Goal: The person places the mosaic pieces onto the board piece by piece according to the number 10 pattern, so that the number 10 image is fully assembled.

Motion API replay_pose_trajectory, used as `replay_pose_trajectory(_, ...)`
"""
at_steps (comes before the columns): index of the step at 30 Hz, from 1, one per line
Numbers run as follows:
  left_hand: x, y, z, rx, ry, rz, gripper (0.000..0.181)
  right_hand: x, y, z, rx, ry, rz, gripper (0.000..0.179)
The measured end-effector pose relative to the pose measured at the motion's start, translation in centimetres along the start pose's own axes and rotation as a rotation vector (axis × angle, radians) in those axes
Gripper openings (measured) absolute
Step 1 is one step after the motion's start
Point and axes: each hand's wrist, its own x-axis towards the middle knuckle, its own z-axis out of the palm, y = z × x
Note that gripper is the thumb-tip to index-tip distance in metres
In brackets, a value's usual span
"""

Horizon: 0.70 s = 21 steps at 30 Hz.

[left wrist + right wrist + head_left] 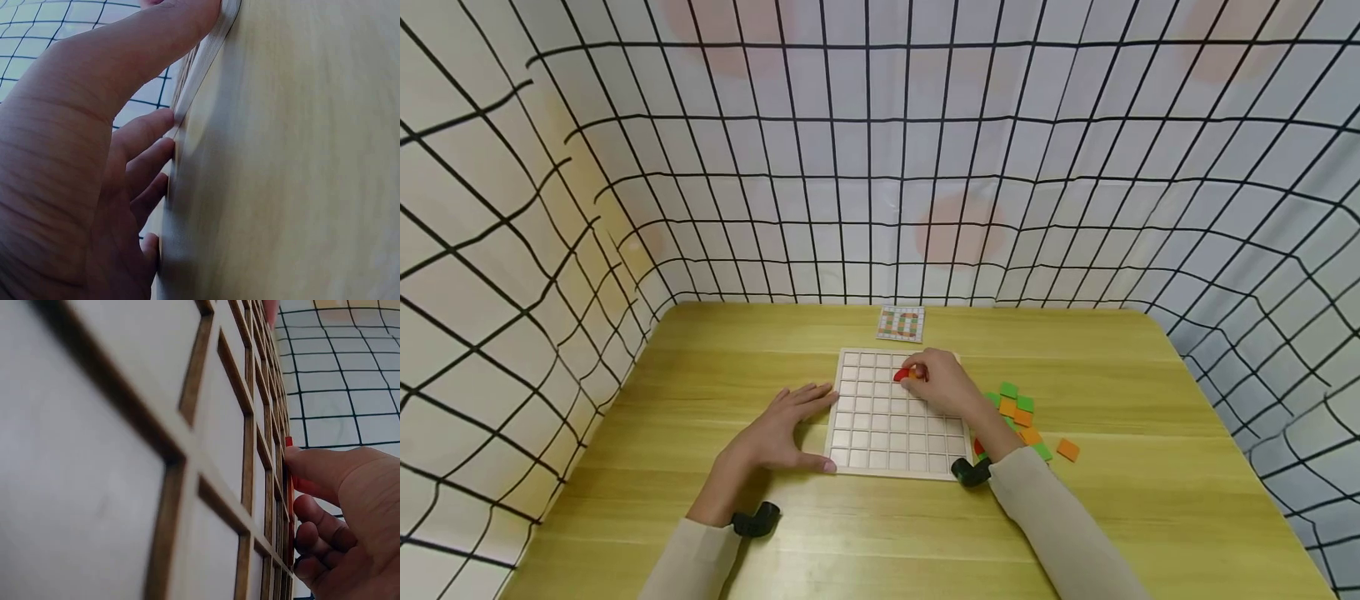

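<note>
A pale wooden grid board [871,419] lies flat in the middle of the table. Along its left side rests my left hand [786,427], fingers spread, with thumb and fingertips against the rim; the left wrist view shows these fingers relaxed at the edge. Over the board's upper right part, my right hand [943,385] pinches a red piece [900,376] with curved edge, low at the grid. An orange tile [913,374] shows beside that piece, partly hidden by the fingers. In the right wrist view, the thumb lies against red [289,441] at the grid's surface.
Green tiles [1008,390] and orange tiles [1031,436] lie in a loose pile right of the board, partly behind the right forearm. One orange tile [1067,450] sits apart. A small pattern card [901,323] lies behind the board. Black netting [868,175] surrounds the table.
</note>
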Motion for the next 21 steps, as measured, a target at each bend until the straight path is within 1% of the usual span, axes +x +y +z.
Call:
replay_pose_trajectory(7,0.06,0.00,0.00,0.003,-0.005,-0.004,0.114,0.20,0.26,0.21,0.005,0.000,0.023,0.026)
replay_pose_trajectory(13,0.02,0.10,-0.03,0.003,-0.008,-0.011,0.114,0.34,0.33,0.20,0.003,-0.015,0.035,0.027)
replay_pose_trajectory(17,0.09,0.05,0.02,0.003,-0.010,-0.013,0.114,0.35,0.39,0.11,0.005,-0.022,0.032,0.028)
replay_pose_trajectory(21,0.13,-0.09,0.11,0.004,-0.011,-0.015,0.114,0.17,0.48,-0.10,0.030,-0.022,0.014,0.028)
